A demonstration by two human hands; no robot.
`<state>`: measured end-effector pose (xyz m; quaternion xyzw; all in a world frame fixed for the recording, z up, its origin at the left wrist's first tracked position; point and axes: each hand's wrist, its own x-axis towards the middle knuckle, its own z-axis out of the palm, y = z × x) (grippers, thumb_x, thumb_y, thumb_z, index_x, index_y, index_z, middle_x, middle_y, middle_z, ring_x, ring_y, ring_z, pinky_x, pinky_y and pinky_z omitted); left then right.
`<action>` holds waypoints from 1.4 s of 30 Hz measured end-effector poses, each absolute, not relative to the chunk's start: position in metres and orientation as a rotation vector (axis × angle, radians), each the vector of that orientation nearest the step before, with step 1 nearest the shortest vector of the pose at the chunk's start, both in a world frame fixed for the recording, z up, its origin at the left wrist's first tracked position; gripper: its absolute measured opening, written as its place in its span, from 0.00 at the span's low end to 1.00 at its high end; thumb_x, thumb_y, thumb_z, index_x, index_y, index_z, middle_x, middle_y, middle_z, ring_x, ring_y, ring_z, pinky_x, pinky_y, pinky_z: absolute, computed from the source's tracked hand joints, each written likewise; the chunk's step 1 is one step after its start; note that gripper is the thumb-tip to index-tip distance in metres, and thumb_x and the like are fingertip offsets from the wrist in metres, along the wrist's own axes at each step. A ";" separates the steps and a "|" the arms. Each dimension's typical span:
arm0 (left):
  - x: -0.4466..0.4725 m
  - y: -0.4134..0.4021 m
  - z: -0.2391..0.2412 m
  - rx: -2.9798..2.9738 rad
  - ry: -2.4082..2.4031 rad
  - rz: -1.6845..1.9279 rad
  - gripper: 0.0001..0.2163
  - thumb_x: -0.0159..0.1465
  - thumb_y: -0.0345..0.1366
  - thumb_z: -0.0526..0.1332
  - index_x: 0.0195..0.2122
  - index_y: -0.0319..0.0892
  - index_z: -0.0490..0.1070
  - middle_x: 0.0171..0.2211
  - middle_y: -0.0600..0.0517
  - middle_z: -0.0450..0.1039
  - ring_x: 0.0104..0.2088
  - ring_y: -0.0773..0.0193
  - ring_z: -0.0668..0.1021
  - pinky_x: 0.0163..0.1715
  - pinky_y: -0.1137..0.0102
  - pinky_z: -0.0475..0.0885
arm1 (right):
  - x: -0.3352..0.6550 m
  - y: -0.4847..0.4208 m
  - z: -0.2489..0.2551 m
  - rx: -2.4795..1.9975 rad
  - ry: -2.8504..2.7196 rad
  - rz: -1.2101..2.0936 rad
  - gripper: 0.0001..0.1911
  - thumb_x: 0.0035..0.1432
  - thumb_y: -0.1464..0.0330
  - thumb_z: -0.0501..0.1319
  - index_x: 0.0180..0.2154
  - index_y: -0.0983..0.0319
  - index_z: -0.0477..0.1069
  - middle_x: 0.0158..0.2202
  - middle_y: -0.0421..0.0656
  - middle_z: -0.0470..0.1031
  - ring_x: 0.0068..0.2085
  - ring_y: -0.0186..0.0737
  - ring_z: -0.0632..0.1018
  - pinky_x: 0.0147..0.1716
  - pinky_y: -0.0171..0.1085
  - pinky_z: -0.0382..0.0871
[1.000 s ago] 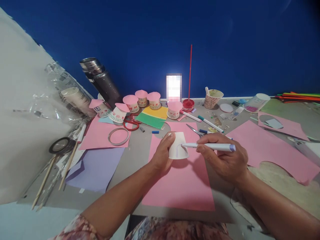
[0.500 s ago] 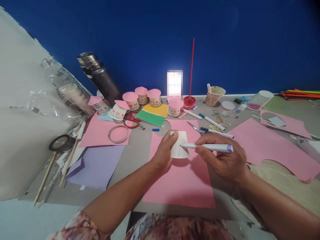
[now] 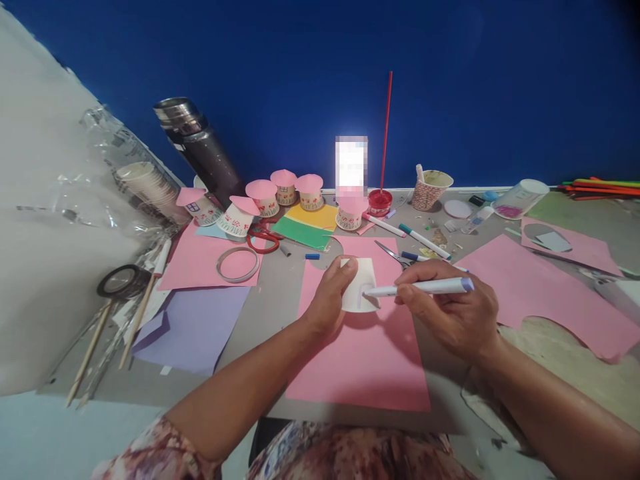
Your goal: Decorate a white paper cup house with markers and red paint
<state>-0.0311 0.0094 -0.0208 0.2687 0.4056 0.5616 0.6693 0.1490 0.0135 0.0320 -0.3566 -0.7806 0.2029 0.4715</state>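
Note:
My left hand [image 3: 330,293] grips a white paper cup [image 3: 358,277], turned upside down with its wide rim toward me. A faint purple arch shape is drawn on the cup's side. In my right hand [image 3: 453,303] is a purple marker [image 3: 433,287], closed between thumb and fingers, its tip at the right end of that outline. Both hands are above a sheet of pink paper [image 3: 360,373]. Just beyond the cup, scissors [image 3: 393,253] and a blue marker cap [image 3: 313,257] lie on the grey table.
Several decorated cups with pink cone roofs [image 3: 261,199] stand at the back, beside a dark flask [image 3: 205,150]. Markers [image 3: 425,241], a tape ring [image 3: 237,265], purple paper [image 3: 193,327] and red-handled scissors [image 3: 263,241] lie around. Far right is more pink paper [image 3: 550,293].
The marker tip has moved slightly right and down on the cup. The drawn line has grown from a short upright stroke into an arch.

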 end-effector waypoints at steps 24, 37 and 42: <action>-0.033 0.014 -0.028 0.498 0.880 1.207 0.22 0.61 0.55 0.72 0.40 0.40 0.76 0.31 0.50 0.75 0.31 0.60 0.78 0.37 0.65 0.75 | 0.161 0.006 0.015 -0.856 -1.819 0.374 0.03 0.64 0.71 0.68 0.36 0.58 0.79 0.29 0.38 0.84 0.24 0.34 0.81 0.24 0.31 0.72; -0.032 0.012 -0.024 0.668 0.940 1.281 0.22 0.60 0.57 0.71 0.34 0.41 0.71 0.29 0.54 0.68 0.29 0.65 0.72 0.30 0.70 0.70 | 0.156 0.006 0.021 -0.674 -1.999 0.435 0.06 0.64 0.74 0.64 0.36 0.58 0.77 0.26 0.40 0.83 0.22 0.36 0.80 0.23 0.32 0.73; -0.031 0.009 -0.021 0.691 0.909 1.251 0.24 0.59 0.57 0.72 0.40 0.40 0.74 0.30 0.53 0.71 0.30 0.63 0.74 0.30 0.69 0.71 | 0.155 0.007 0.019 -0.732 -1.911 0.370 0.05 0.64 0.73 0.66 0.37 0.58 0.78 0.29 0.42 0.85 0.26 0.38 0.83 0.26 0.33 0.76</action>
